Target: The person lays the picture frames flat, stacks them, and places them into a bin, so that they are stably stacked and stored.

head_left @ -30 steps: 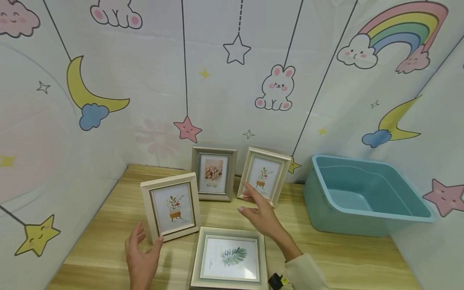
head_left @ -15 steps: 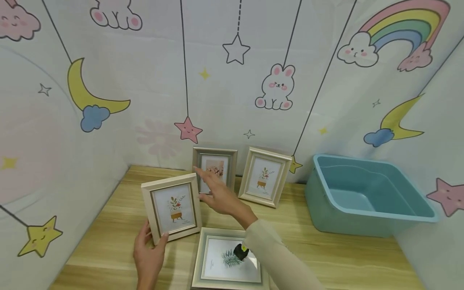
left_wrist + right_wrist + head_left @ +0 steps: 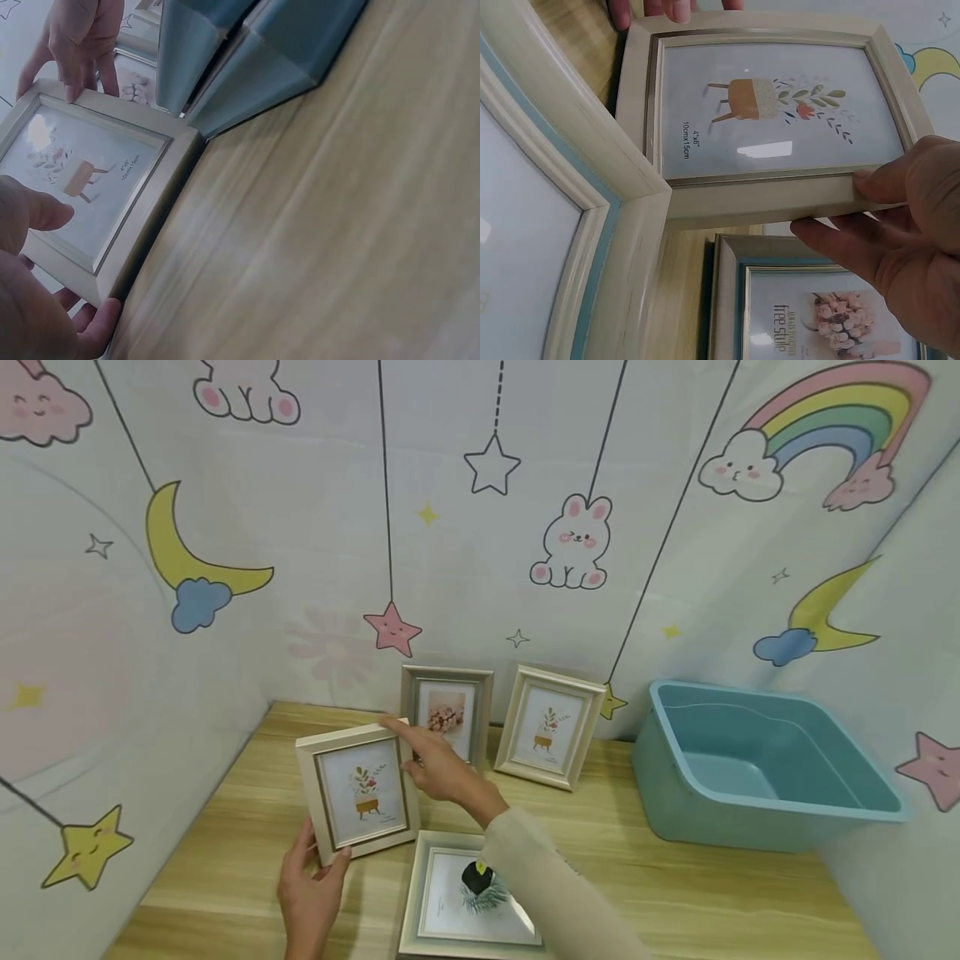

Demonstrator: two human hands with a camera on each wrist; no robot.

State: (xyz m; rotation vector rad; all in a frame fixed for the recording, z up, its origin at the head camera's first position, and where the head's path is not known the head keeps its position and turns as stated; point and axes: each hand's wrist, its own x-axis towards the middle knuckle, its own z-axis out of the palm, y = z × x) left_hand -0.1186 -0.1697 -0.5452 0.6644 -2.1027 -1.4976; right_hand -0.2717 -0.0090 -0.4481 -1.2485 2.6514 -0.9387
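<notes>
Gripping the lower left corner of the cream potted-plant photo frame [image 3: 365, 793] with the fingers of the left hand [image 3: 309, 893], pinching its upper right edge with those of the right hand [image 3: 444, 768]. Holding it near-upright at the worktop [image 3: 675, 893], with a palm-leaf frame [image 3: 450, 897] to its near right, a bouquet frame [image 3: 446, 714] behind it and a teal tub [image 3: 705, 822] well right.

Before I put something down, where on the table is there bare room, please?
Bare wood lies in front of the teal tub, right of the right sleeve. Another patch lies between the cream frame and the left wall. The middle is crowded: the left hand and right hand hold that frame, the leaf-print frame lies in front and two frames stand behind.
</notes>
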